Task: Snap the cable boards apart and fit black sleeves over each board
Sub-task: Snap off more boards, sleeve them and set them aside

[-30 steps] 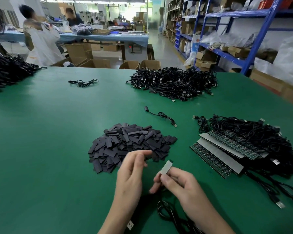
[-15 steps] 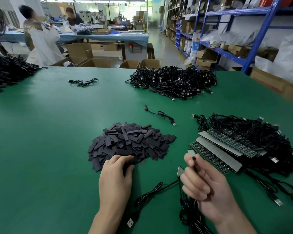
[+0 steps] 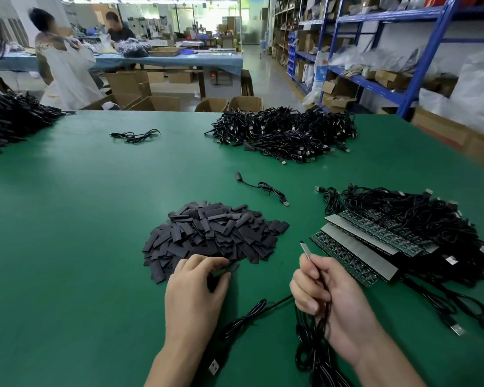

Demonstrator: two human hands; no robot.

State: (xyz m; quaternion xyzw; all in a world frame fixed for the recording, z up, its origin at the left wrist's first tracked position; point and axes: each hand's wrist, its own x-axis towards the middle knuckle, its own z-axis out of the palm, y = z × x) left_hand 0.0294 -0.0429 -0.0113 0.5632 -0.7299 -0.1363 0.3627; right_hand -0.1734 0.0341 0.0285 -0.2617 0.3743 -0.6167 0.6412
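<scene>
Our left hand (image 3: pixel 196 289) has moved from the board (image 3: pixel 306 251) to the sleeve pile (image 3: pixel 213 236) on the counter (image 3: pixel 67 219) and pinches one black sleeve (image 3: pixel 229 268). Our right hand (image 3: pixel 327 300) grips the snapped-off board at its cable (image 3: pixel 277 302) end, upright. Sleeving is in hand; next we must bring the sleeve's mouth over the board.

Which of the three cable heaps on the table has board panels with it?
The right-hand heap, beside the right hand: green board panels lie along its near edge. The far-centre heap and far-left heap show cables only.
</scene>
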